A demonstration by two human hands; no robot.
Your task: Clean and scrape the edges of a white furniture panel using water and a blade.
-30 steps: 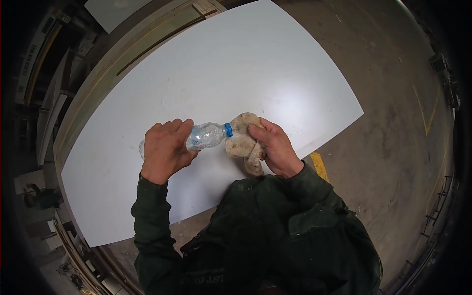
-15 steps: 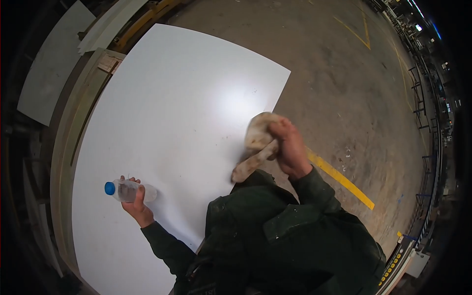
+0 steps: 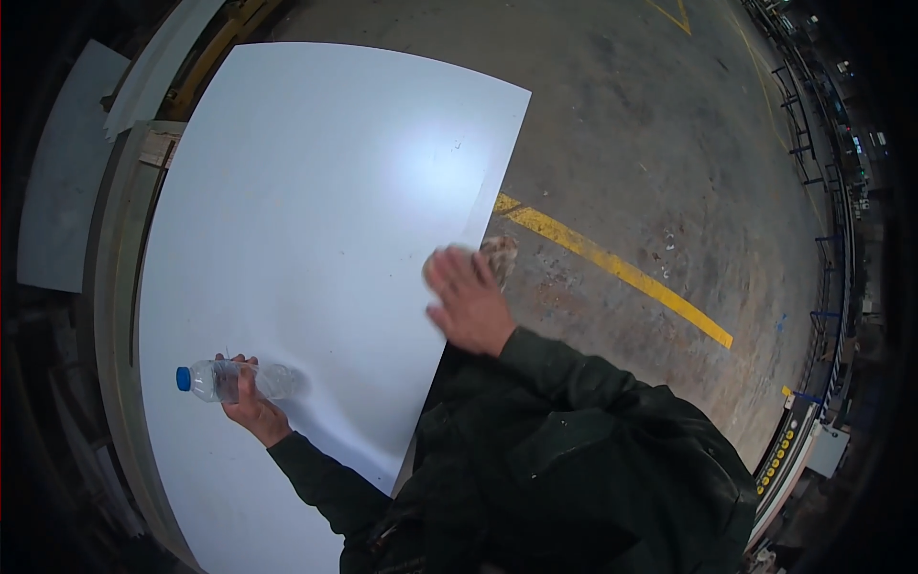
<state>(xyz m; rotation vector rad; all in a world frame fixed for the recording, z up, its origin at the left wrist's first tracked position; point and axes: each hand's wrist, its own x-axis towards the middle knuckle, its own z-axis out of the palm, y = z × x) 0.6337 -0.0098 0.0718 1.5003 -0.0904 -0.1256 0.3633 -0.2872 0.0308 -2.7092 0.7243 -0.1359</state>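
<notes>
My left hand [image 3: 251,400] is wrapped around a clear plastic bottle [image 3: 203,380] with a blue cap. The bottle is tilted onto its side, its cap toward the left, over a large glossy white panel [image 3: 316,191]. By the panel's right edge, my right hand [image 3: 475,306] holds a stained, pale rag [image 3: 499,258] beneath it, against the surface. Its fingers lie across the cloth, slightly blurred, and hide most of it. One end of the rag sticks out past the edge.
Beyond the panel's right side lies a concrete floor [image 3: 612,153] with a yellow stripe [image 3: 622,268]. Along the left run a long frame [image 3: 117,258] and another pale panel [image 3: 67,172]. A machine side with yellow round parts [image 3: 776,459] stands at the lower right.
My right hand has come down from above the panel's edge, with the dangling rag now pressed under it. The left hand still grips the bottle. The view has shifted somewhat.
</notes>
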